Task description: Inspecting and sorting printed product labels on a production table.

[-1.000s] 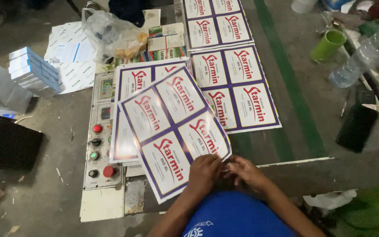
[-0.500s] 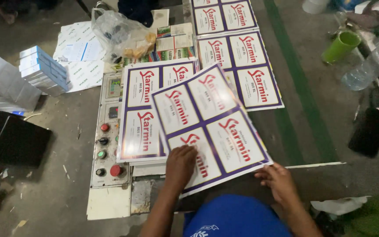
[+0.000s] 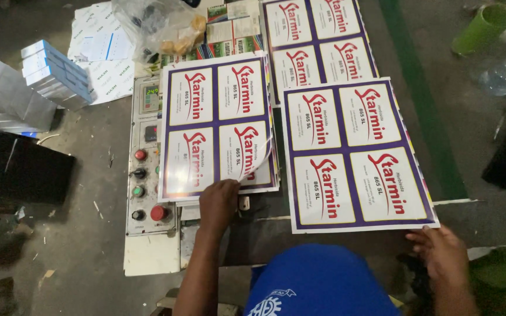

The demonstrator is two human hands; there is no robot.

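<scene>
**Printed label sheets on a grimy worktop**

Dark, dusty worktop carries everything, with a cream control panel with red, green and black buttons as landmark. Just right of that panel lies a stack of glossy purple-bordered label sheets with four white panels each. Further right of the panel lies a single matching four-panel sheet, flat. Left hand, below the stack and right of the panel, pinches the top sheet's curled lower corner. Right hand, far right of the panel, rests with fingers loosely spread at the single sheet's lower right corner.
</scene>
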